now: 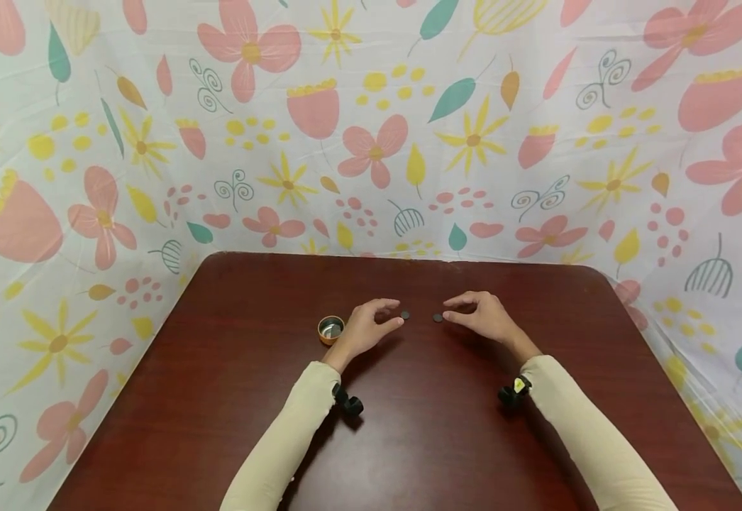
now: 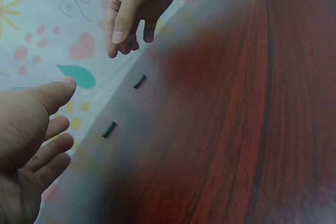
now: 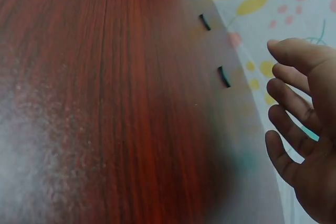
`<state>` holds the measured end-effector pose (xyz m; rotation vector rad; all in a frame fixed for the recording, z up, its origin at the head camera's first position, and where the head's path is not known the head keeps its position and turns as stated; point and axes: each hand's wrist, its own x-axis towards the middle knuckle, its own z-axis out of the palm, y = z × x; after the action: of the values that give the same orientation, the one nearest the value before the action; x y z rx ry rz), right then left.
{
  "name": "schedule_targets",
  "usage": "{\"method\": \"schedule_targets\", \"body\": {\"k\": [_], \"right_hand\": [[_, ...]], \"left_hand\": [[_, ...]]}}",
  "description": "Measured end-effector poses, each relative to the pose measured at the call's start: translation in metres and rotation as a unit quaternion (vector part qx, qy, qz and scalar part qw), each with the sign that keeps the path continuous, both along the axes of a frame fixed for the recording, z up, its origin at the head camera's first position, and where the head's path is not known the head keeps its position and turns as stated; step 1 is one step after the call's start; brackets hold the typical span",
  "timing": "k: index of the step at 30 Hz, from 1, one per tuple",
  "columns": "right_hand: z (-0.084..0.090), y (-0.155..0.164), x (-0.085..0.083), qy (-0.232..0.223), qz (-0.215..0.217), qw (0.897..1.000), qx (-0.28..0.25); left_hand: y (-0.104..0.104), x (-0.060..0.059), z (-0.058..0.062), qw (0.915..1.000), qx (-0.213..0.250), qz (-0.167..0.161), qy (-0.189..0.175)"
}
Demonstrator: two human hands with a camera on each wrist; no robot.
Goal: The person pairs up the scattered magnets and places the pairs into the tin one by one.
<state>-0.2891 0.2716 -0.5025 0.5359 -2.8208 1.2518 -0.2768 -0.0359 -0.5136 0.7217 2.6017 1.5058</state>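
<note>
Two small dark discs lie a short way apart on the brown table. My left hand (image 1: 366, 328) is beside the left disc (image 1: 405, 314), with thumb and fingers spread and nothing between them. On the other side, my right hand (image 1: 482, 316) has its thumb and fingertips close to the right disc (image 1: 438, 318); the right wrist view shows its fingers apart and holding nothing. From the wrists, the left disc (image 2: 109, 129) and the right disc (image 3: 224, 77) look like thin dark strips. A small round tin (image 1: 323, 338), gold outside and silvery inside, stands left of my left hand; its contents are unclear.
The glossy brown table (image 1: 409, 454) has rounded far corners. A white cloth (image 1: 371, 206) printed with flowers and leaves hangs behind it and along both sides. Dark wrist cameras (image 1: 348, 404) sit on the cream sleeves.
</note>
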Motion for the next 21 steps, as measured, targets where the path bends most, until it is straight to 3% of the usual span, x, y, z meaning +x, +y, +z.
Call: {"method": "schedule_targets", "body": {"k": [12,21], "right_hand": [[-0.012,-0.004,-0.008,-0.009,-0.003,0.999,0.044],[-0.018,-0.008,-0.009,-0.03,-0.017,0.998,0.045]], "left_hand": [[0.017,-0.013,-0.022,0.9988,-0.035,0.019,0.028],[0.023,-0.017,-0.027,0.9961,-0.067,0.027,0.051]]}}
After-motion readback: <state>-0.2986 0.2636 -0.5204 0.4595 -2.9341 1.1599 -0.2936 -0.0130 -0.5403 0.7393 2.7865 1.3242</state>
